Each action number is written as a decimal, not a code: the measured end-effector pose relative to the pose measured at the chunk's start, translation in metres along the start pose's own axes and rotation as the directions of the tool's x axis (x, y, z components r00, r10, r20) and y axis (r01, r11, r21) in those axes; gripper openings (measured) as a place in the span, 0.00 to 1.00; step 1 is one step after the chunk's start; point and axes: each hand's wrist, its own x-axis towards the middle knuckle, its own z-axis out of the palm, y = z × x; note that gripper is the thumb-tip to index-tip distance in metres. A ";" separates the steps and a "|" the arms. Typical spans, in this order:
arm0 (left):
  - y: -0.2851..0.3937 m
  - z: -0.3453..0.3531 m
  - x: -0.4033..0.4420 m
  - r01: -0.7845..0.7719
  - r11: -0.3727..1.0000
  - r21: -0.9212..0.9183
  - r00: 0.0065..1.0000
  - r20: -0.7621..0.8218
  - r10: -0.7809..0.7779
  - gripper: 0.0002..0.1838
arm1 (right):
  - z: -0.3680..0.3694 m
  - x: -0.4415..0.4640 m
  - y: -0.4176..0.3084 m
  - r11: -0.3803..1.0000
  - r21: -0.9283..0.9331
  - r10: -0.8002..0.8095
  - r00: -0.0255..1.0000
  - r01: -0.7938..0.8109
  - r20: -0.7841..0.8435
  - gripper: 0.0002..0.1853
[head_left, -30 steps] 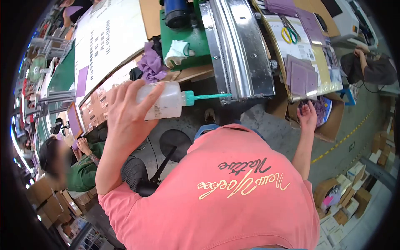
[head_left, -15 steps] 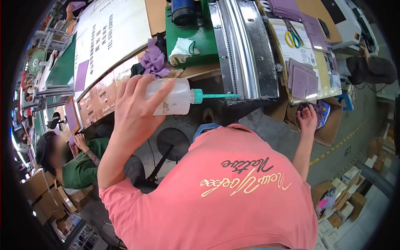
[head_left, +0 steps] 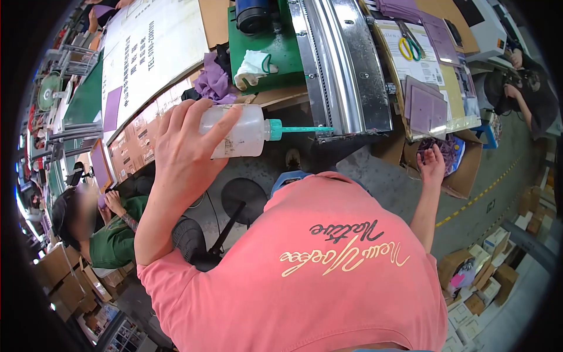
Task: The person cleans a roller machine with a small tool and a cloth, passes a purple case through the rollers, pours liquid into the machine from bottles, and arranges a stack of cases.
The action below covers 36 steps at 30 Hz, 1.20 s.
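My left hand (head_left: 190, 138) is wrapped round a translucent squeeze bottle (head_left: 243, 132) with a teal cap and a long thin teal nozzle. The bottle lies nearly level, its nozzle pointing right. The nozzle tip is at the near end of a machine with a shiny metal roller (head_left: 337, 70); I cannot tell whether it touches. To the right, my right hand (head_left: 431, 165) hangs with fingers loosely apart and nothing visible in it. It is above or beside a cardboard box (head_left: 466, 161) that holds purple scraps.
Right of the roller, a board (head_left: 454, 97) carries purple sheets and yellow-and-green-handled scissors (head_left: 411, 47). A white-and-tan glove (head_left: 255, 69) lies on the green machine base, near crumpled purple cloth (head_left: 212, 81). A stool (head_left: 243, 199) stands below. Co-workers are at left and right.
The bottle and my left hand have shifted slightly left and up in view, along with the surroundings. At the right, a co-worker has come further into view. My grip looks the same.
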 end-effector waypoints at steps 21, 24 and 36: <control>-0.054 0.110 -0.024 0.301 0.343 -0.890 0.938 0.210 -0.277 0.40 | -0.015 0.008 0.004 1.000 0.000 0.001 0.999 -0.001 0.039 0.11; -0.067 0.155 -0.033 0.263 0.171 -0.950 0.908 0.184 -0.376 0.41 | -0.018 0.010 0.002 0.999 0.000 0.032 0.998 -0.032 0.050 0.08; -0.129 0.188 0.008 0.222 -0.233 -0.947 0.645 0.322 -0.694 0.36 | -0.021 0.001 0.004 1.000 -0.009 0.026 0.999 -0.026 0.027 0.09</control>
